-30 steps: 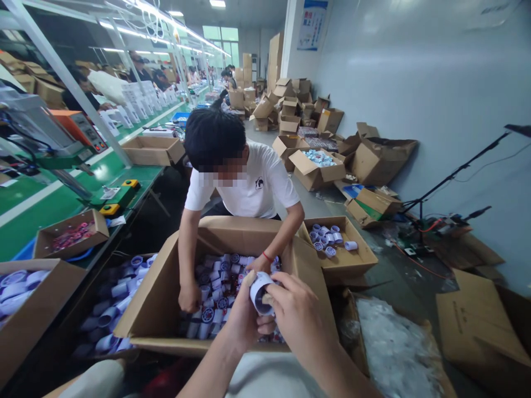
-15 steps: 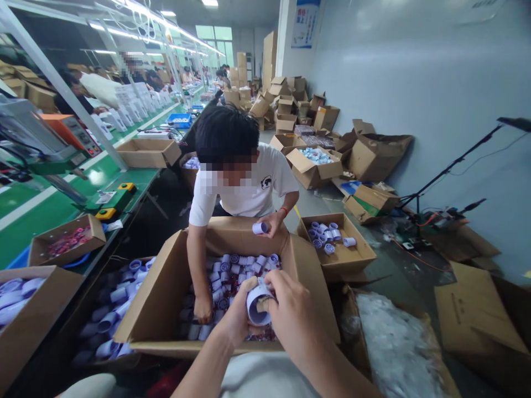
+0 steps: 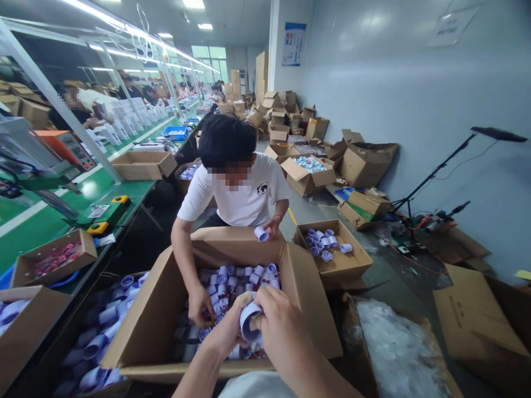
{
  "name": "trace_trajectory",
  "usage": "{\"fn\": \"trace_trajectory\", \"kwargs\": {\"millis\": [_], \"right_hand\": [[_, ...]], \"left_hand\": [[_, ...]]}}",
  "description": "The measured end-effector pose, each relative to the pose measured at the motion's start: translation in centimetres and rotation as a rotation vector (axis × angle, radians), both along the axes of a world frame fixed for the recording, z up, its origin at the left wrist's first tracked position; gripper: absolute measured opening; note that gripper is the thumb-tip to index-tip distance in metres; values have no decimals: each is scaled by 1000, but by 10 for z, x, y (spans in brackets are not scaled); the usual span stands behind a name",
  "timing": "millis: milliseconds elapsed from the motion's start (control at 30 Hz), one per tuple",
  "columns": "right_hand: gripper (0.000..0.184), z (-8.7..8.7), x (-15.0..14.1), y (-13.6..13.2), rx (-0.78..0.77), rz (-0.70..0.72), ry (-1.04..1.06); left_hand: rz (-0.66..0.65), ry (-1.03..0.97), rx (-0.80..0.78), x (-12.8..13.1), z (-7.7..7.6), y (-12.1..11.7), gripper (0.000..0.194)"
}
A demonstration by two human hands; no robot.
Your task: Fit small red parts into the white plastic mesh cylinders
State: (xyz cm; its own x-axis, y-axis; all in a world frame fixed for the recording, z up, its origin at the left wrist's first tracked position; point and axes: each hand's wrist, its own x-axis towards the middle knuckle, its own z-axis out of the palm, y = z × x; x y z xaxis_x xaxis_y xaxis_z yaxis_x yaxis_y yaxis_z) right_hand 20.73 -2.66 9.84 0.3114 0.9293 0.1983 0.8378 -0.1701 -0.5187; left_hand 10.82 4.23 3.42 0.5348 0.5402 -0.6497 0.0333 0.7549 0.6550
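A lavender plastic cylinder [image 3: 246,327], hollow with its open end facing me, is held over the large carton. My left hand [image 3: 229,326] is closed around its left side. My right hand [image 3: 280,313] grips the right rim, with a tan-covered digit reaching inside the opening. Whatever lies deeper in the cylinder is hidden. Below, the open carton [image 3: 143,309] holds many similar lavender cylinders [image 3: 223,271] mixed with small red pieces.
Across the carton sits a co-worker [image 3: 236,182], one hand holding a cylinder [image 3: 261,234], the other reaching inside. A smaller box of cylinders [image 3: 352,265] stands right; a bag of clear plastic [image 3: 394,342] lies nearer. At left are loose cylinders [image 3: 93,345] and a green workbench [image 3: 136,194].
My view has shifted slightly. Both my hands keep hold of the cylinder, the right wrapped further over it. The co-worker's reaching hand has lifted a little, and their held cylinder has tilted.
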Motion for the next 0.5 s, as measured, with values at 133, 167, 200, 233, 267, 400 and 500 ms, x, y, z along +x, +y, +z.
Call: {"fn": "trace_trajectory", "kwargs": {"millis": [133,167,200,233,267,400,500], "right_hand": [[32,-9,-3,1,43,-17,-16],[30,-15,-6,1,67,-35,-30],[29,-21,-8,2,92,-58,-41],[29,-27,-11,3,115,-84,-49],[29,-33,-13,4,130,-110,-50],[32,-52,-10,10,105,-149,33],[36,-72,3,9,55,-132,247]], "left_hand": [[-28,28,109,-2,-1,3,48],[-33,30,118,-2,-1,3,48],[-40,40,128,-1,-1,3,49],[-48,54,139,0,-1,2,50],[-54,70,145,1,-2,2,53],[-102,62,61,2,-19,3,61],[-117,12,-103,3,-42,7,63]]}}
